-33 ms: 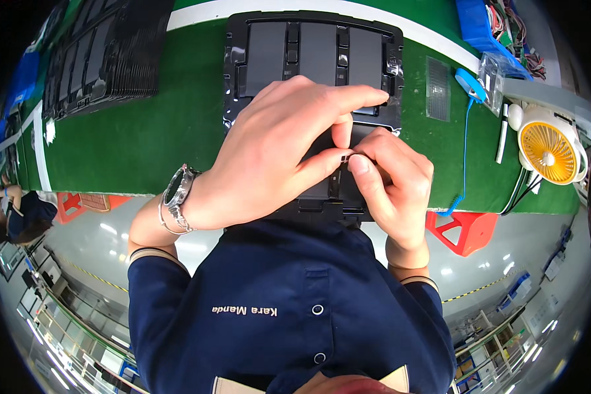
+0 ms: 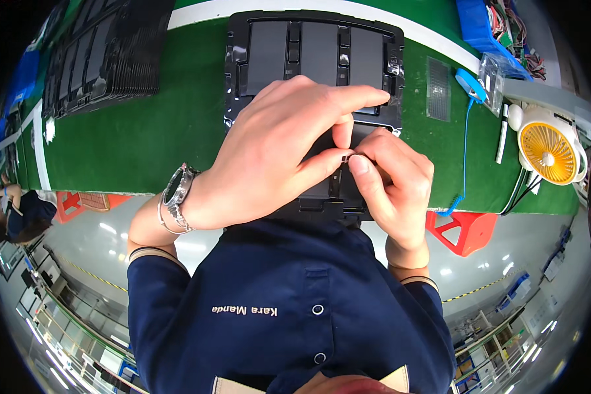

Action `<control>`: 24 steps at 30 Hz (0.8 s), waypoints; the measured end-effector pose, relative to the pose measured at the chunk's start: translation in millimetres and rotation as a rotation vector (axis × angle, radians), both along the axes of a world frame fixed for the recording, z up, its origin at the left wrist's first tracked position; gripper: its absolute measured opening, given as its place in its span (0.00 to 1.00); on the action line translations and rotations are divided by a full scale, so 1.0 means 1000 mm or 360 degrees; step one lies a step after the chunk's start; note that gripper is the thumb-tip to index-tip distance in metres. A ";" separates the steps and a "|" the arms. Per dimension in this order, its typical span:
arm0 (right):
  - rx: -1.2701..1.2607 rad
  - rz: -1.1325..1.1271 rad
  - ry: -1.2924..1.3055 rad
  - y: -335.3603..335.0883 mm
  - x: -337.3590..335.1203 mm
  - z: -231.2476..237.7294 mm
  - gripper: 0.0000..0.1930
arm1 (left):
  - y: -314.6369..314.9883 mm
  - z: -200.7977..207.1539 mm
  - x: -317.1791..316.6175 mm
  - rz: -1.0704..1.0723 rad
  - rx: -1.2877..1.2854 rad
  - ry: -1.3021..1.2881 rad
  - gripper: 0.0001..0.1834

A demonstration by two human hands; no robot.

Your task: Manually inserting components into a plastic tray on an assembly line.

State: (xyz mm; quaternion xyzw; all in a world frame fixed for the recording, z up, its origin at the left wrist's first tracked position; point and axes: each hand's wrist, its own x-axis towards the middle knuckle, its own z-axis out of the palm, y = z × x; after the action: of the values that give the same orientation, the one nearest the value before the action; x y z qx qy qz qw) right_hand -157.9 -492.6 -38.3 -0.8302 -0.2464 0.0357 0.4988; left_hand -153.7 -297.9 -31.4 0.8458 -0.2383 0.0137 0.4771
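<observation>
Over a black plastic tray (image 2: pixel 240 36) my two hands meet at the fingertips. My left hand (image 2: pixel 279 148) is closed at the thumb, its index finger stretched out to the right. Thumb and fingers of my right hand (image 2: pixel 397 180) pinch close against the left thumb tip. A tiny dark piece (image 2: pixel 345 158) shows between the thumbs; its kind is too small to make out. Dark grey flat panels (image 2: pixel 318 56) lie in the tray's compartments. Partly hidden under my hands, more black tray (image 2: pixel 308 209) reaches to the table's near edge.
On the green table (image 2: pixel 111 148) a stack of black trays (image 2: pixel 105 59) stands at the left. To the right are a clear ribbed strip (image 2: pixel 438 88), a blue coiled cord (image 2: pixel 467 141), a white pen-like stick (image 2: pixel 503 134), a yellow-and-white fan (image 2: pixel 547 154) and a blue bin (image 2: pixel 489 33) with wires.
</observation>
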 end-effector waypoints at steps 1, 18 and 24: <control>-0.0023 0.0006 -0.0031 0.000 0.000 0.000 0.06 | 0.001 0.000 -0.001 0.0000 -0.0002 0.0013 0.34; 0.0340 -0.0118 0.0130 0.005 -0.012 -0.012 0.08 | 0.050 -0.024 -0.068 0.0066 0.0725 -0.0015 0.30; 0.0371 -0.0047 0.0335 0.007 -0.019 -0.008 0.07 | 0.063 -0.029 -0.076 0.0218 0.0502 0.0095 0.34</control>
State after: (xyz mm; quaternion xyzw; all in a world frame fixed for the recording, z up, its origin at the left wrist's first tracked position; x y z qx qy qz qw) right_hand -176.5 -485.3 -46.6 -0.7618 -0.1831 0.0864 0.6154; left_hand -229.8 -234.6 -60.2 0.9245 -0.1648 -0.0165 0.3434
